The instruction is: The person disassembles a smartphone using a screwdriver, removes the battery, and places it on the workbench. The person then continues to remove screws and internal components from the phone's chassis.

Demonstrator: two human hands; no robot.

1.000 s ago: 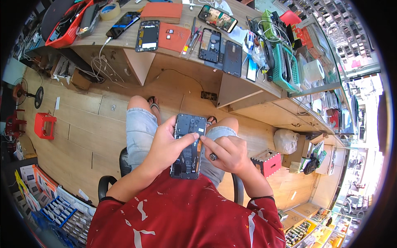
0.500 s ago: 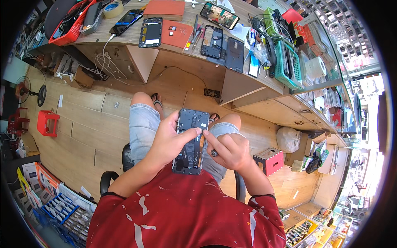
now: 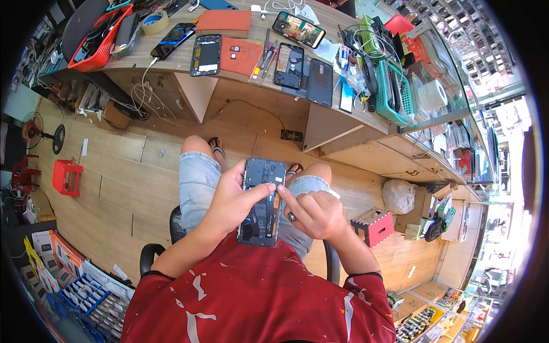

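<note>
My left hand (image 3: 233, 197) grips an opened smartphone (image 3: 264, 214) above my lap, its back cover off and the dark battery and inner frame bare. The left thumb lies across the upper middle of the phone. My right hand (image 3: 315, 212) is at the phone's right side, index finger stretched to touch its inside near the left thumb tip. The other right fingers are curled round a slim dark tool (image 3: 292, 216), of which only a short rounded end shows.
On the desk ahead lie phone frames (image 3: 206, 55), a dark back cover (image 3: 320, 83), screwdrivers (image 3: 266, 57), a red pad (image 3: 237, 55) and a lit phone (image 3: 298, 30). Baskets (image 3: 394, 94) stand at right. A red stool (image 3: 67, 177) and a step stool (image 3: 372, 227) are on the floor.
The phone and both hands sit slightly lower in the picture, and the desk has shifted a little with the head. Both hands keep nearly the same hold on the phone and tool.
</note>
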